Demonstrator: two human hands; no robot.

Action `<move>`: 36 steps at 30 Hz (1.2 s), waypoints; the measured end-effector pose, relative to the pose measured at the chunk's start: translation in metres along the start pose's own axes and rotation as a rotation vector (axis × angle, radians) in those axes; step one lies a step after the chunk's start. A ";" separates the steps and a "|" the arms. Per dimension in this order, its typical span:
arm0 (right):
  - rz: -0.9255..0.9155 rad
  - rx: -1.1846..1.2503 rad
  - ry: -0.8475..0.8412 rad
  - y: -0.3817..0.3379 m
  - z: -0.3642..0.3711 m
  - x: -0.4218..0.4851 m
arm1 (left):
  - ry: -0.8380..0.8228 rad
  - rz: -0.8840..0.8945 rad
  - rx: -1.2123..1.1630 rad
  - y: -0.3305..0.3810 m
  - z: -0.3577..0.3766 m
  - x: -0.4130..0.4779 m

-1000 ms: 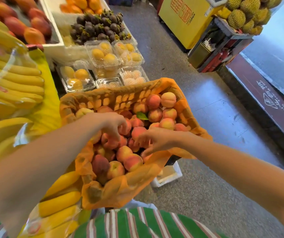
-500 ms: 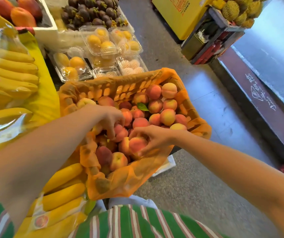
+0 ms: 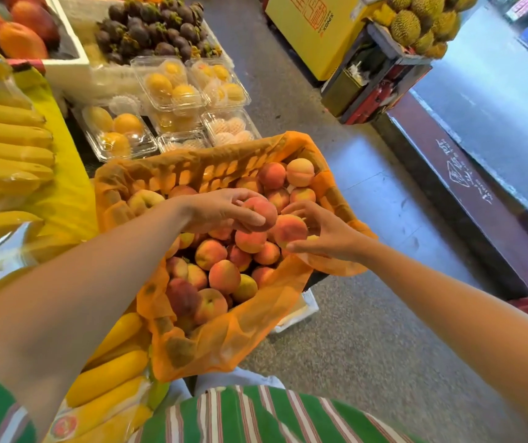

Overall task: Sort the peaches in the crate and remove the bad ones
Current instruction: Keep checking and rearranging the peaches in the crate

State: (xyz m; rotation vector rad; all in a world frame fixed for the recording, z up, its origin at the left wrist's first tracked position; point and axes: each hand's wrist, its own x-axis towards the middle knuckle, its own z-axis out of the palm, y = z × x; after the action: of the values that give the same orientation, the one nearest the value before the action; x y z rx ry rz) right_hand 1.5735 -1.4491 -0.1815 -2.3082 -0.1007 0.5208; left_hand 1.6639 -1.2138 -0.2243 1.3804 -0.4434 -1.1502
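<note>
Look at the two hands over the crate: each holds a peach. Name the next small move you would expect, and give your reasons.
Probably turn each fruit to check its hidden side. The left hand grips one peach, the right hand another peach, both lifted above the pile in the crate. No bad spot shows on either facing side, so keep-or-discard cannot be settled yet.

A thin, crinkled, translucent orange plastic liner (image 3: 224, 340) drapes over the lattice-walled crate (image 3: 192, 174), its folds faintly shiny. Inside it, the round pink-orange peaches (image 3: 224, 276) look matt and velvety. Beyond the crate, clear glossy plastic clamshell boxes (image 3: 166, 87) glint; beside it, speckled grey floor (image 3: 352, 346) looks rough.
</note>
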 end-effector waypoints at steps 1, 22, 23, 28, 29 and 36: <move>-0.005 0.009 0.011 0.000 -0.001 0.000 | 0.024 0.013 -0.017 0.001 0.003 0.003; 0.053 -0.342 0.245 0.034 -0.068 -0.018 | 0.110 0.102 -0.301 0.010 0.011 0.068; 0.054 -0.366 0.236 0.035 -0.071 -0.021 | 0.116 0.098 -0.299 0.009 0.009 0.071; 0.131 -0.548 0.140 0.048 -0.075 -0.024 | 0.064 0.057 -0.298 0.008 0.007 0.087; 0.158 -0.583 0.112 0.050 -0.076 -0.023 | 0.069 0.060 -0.286 0.008 0.007 0.089; 0.229 -0.751 -0.100 0.047 -0.078 -0.015 | 0.306 0.127 0.178 0.011 0.005 0.108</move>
State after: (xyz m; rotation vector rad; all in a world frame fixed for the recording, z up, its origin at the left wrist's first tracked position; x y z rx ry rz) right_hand 1.5868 -1.5375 -0.1598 -3.0462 -0.0906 0.8187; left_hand 1.7108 -1.3085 -0.2519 1.6278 -0.4127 -0.7930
